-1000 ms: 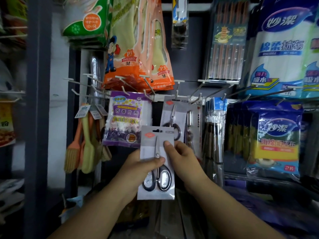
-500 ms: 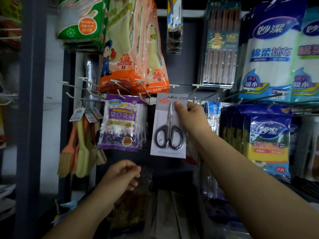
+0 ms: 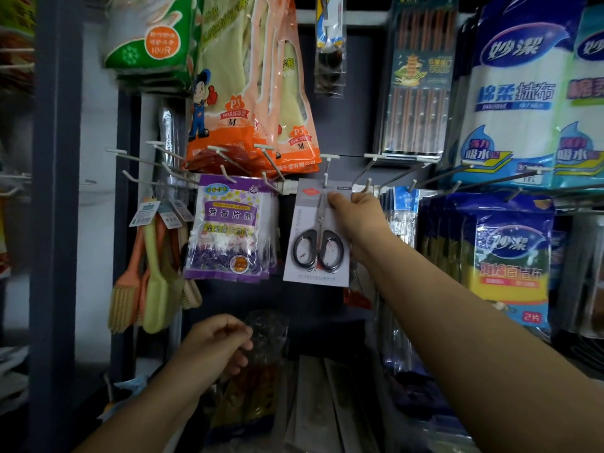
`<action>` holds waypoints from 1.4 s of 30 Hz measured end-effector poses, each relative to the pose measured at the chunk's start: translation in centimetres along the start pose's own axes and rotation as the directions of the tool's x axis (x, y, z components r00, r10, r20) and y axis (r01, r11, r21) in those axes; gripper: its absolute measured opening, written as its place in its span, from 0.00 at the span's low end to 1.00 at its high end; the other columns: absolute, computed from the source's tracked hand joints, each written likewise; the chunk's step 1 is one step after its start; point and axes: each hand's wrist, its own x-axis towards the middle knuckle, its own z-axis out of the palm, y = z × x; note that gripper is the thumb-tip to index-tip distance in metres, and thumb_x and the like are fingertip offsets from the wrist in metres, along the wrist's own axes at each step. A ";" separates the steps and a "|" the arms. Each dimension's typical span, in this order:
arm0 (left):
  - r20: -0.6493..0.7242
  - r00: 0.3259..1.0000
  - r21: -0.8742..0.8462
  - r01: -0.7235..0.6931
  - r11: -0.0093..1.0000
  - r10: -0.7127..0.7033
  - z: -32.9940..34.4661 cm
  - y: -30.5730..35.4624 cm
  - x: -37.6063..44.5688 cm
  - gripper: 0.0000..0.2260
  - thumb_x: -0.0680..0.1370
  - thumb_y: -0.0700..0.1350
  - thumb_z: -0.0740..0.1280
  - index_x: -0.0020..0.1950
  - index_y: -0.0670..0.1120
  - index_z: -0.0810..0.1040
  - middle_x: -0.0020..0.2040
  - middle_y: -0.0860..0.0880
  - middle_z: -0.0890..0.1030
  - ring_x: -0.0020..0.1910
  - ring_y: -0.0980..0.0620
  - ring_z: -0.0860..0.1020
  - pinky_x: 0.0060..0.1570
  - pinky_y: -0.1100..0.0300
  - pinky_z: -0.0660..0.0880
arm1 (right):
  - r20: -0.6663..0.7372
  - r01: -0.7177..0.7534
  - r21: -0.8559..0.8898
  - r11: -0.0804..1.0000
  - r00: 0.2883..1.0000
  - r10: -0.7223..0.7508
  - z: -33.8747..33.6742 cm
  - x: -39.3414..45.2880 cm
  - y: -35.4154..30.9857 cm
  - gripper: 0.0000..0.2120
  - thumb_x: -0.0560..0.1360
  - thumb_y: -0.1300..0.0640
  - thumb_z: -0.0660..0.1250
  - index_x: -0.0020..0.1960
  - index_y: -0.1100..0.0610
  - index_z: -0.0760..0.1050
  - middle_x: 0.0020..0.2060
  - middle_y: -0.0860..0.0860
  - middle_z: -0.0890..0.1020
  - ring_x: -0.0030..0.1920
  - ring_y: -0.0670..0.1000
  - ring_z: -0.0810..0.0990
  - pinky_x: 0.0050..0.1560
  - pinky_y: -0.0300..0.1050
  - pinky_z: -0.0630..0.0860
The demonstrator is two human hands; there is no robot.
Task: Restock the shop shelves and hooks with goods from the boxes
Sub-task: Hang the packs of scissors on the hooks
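Observation:
A grey card with black-handled scissors (image 3: 316, 243) hangs at a white hook (image 3: 326, 178) in the middle of the display, the hook's tip showing through the card's top slot. My right hand (image 3: 356, 217) pinches the card's upper right corner. Lower down, my left hand (image 3: 217, 346) hovers with loosely curled fingers and holds nothing, in front of a clear plastic bag (image 3: 266, 331).
Purple sachet packs (image 3: 230, 228) hang left of the scissors, orange and green brushes (image 3: 153, 273) further left. Glove packs (image 3: 251, 93) and chopsticks (image 3: 416, 76) hang above. Blue sponge packs (image 3: 510, 259) and cloth packs (image 3: 523, 93) fill the right. Bare hooks (image 3: 392, 171) jut out.
My right hand lifted the scissors card from chest height up to the hook. My left hand let go of the card and dropped low.

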 end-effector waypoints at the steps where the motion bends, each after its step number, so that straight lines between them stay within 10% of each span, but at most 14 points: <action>1: -0.002 1.000 -0.002 0.000 1.000 0.000 0.1 0.0 -0.1 0.11 0.78 0.37 0.66 0.35 0.42 0.78 0.29 0.46 0.79 0.30 0.48 0.75 0.36 0.54 0.70 | -0.007 0.000 -0.035 0.999 1.000 0.000 0.1 0.3 0.3 0.09 0.78 0.53 0.65 0.44 0.58 0.78 0.41 0.56 0.84 0.40 0.56 0.83 0.45 0.50 0.82; 6: -0.007 1.000 0.014 -0.006 1.000 0.007 0.2 0.4 -1.0 0.07 0.78 0.37 0.65 0.41 0.39 0.78 0.30 0.46 0.81 0.30 0.50 0.76 0.35 0.57 0.73 | -0.077 -0.036 -0.072 0.997 0.997 0.031 1.2 1.8 1.6 0.18 0.78 0.50 0.65 0.63 0.60 0.75 0.55 0.55 0.82 0.56 0.57 0.80 0.63 0.53 0.74; 13: -0.020 1.000 0.025 -0.001 1.000 0.001 -0.7 0.4 -1.9 0.07 0.78 0.35 0.64 0.41 0.37 0.77 0.29 0.46 0.79 0.27 0.52 0.76 0.27 0.63 0.72 | -0.180 0.034 -0.179 0.983 0.981 -0.067 2.0 2.7 2.8 0.21 0.81 0.52 0.60 0.70 0.62 0.67 0.59 0.57 0.78 0.62 0.57 0.76 0.56 0.45 0.70; 24: -0.032 0.998 0.034 0.058 0.998 -0.057 -0.8 -1.2 -2.6 0.06 0.78 0.36 0.65 0.43 0.39 0.79 0.35 0.42 0.81 0.32 0.47 0.76 0.33 0.58 0.72 | -0.108 0.088 -0.397 0.914 0.984 -0.141 1.0 -2.3 5.5 0.19 0.78 0.56 0.63 0.67 0.62 0.66 0.64 0.58 0.72 0.60 0.57 0.74 0.57 0.43 0.68; 31: 0.010 0.999 -0.004 0.050 0.999 -0.050 0.9 -4.8 -6.0 0.07 0.78 0.36 0.65 0.40 0.43 0.78 0.34 0.44 0.80 0.35 0.46 0.76 0.37 0.55 0.74 | 0.015 0.107 -0.288 0.952 0.994 -0.108 -4.8 -15.5 10.1 0.08 0.77 0.58 0.66 0.56 0.54 0.72 0.44 0.48 0.80 0.40 0.40 0.77 0.44 0.30 0.74; 42: 0.353 0.921 0.026 0.169 0.985 -0.167 9.3 -15.2 -18.7 0.08 0.79 0.38 0.64 0.41 0.46 0.76 0.30 0.52 0.81 0.28 0.55 0.75 0.35 0.58 0.74 | -0.339 -0.454 -0.407 0.793 0.881 0.330 -20.8 -40.5 21.8 0.07 0.77 0.56 0.67 0.52 0.46 0.74 0.38 0.45 0.80 0.39 0.44 0.80 0.43 0.40 0.77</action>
